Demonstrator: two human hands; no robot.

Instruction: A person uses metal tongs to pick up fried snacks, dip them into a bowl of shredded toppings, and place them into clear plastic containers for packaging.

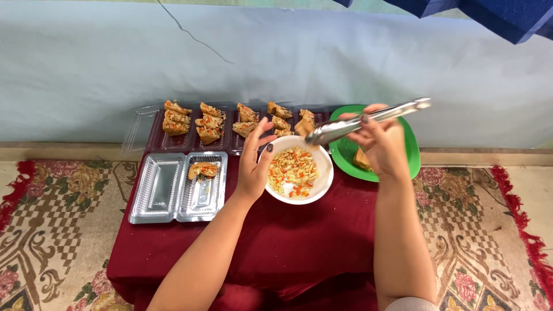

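My right hand grips metal tongs, their tips over the far rim of a white bowl of shredded cabbage and carrot. My left hand rests open against the bowl's left rim, fingers spread. Behind my right hand a green plate holds a piece of fried tofu. A clear plastic container at the left lies open with one stuffed tofu piece in its right half.
A row of clear trays with several stuffed tofu pieces lines the far edge of the low table under a maroon cloth. A patterned rug lies on both sides. A pale blue wall stands behind.
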